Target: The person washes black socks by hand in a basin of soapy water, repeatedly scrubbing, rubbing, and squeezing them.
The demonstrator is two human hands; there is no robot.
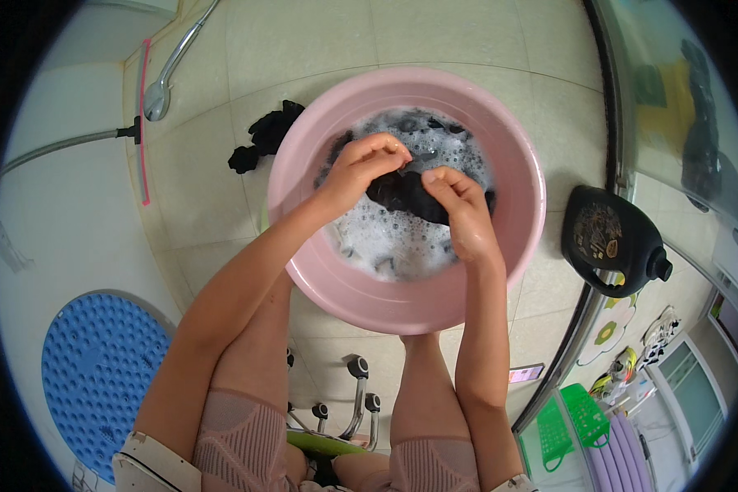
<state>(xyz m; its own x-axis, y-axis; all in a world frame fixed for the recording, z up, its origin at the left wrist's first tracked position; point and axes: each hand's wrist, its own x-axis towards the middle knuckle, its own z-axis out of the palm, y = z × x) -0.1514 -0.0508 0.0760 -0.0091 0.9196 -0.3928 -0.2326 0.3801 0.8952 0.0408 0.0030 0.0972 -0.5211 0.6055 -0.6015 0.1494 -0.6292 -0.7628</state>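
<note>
A large pink plastic basin [523, 184] stands in front of me, holding sudsy water [393, 240] with dark and pale fabric partly sunk in it. Just above the foam, a wet black cloth [415, 200] stretches between my two hands. My right hand [464, 212] pinches its right side between thumb and fingers. My left hand [366, 166] is curled at the cloth's upper left, thumb against the fingertips; the part of the cloth beneath this hand is hidden. Both forearms reach in over the basin's near rim.
Black garments [273, 129] lie on the tiled floor left of the basin. A shower head [158, 98] and a pink-edged squeegee [142, 154] are farther left, above a blue studded mat [101, 381]. At right are a black detergent jug [615, 240], a phone [526, 373] and a green basket [569, 418].
</note>
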